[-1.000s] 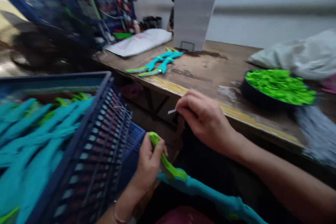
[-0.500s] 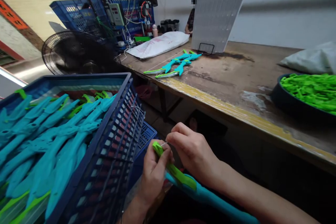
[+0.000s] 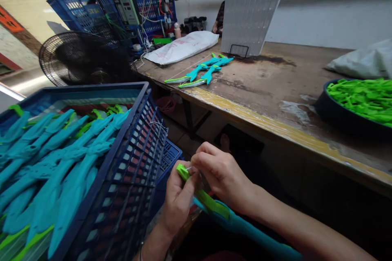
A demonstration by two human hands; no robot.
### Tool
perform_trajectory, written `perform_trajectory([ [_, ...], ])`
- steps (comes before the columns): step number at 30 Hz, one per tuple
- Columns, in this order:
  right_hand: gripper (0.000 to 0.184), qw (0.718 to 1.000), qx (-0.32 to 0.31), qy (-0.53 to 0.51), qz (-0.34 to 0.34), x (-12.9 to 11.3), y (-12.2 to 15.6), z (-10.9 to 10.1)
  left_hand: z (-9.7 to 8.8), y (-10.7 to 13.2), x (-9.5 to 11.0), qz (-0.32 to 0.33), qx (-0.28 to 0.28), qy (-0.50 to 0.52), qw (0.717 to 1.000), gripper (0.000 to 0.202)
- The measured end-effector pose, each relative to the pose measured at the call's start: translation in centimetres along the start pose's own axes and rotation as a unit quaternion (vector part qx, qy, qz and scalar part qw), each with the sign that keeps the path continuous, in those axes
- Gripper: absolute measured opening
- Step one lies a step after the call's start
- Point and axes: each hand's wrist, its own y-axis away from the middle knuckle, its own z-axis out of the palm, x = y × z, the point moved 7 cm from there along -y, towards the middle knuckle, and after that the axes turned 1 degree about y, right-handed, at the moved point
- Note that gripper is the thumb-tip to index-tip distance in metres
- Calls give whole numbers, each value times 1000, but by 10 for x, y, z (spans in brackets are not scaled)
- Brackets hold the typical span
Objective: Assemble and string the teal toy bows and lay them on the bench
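Note:
My left hand (image 3: 179, 200) is closed around the green tip of a teal-and-green toy bow (image 3: 241, 222), whose limb runs down to the lower right under my right forearm. My right hand (image 3: 219, 171) pinches a thin white string (image 3: 188, 168) close to that tip, just right of my left fingers. Only a short bit of the string shows; the rest is hidden by my fingers. Two similar bows (image 3: 206, 74) lie side by side on the wooden table (image 3: 251, 89).
Left of my hands stands a blue plastic crate (image 3: 128, 163) full of teal bow parts (image 3: 70, 155). A dark bowl (image 3: 333, 118) of green pieces (image 3: 364, 98) is on the table's right. Also around are a fan (image 3: 82, 59), a white sack (image 3: 186, 47), a grey panel (image 3: 249, 8) and a person behind it.
My right hand has shifted slightly left, closer to the bow tip, and less of the string shows. The camera view has moved a little; both hands keep their hold.

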Motion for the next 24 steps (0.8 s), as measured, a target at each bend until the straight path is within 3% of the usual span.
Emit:
perform_trajectory([
  [14,18,990,-3,-141,8,7,-9,-4,0,1,-2,16,-12,11,1000,11],
  [24,17,993,-6,-115,-20,-4,-7,-3,-3,4,-5,20,-25,39,999,12],
])
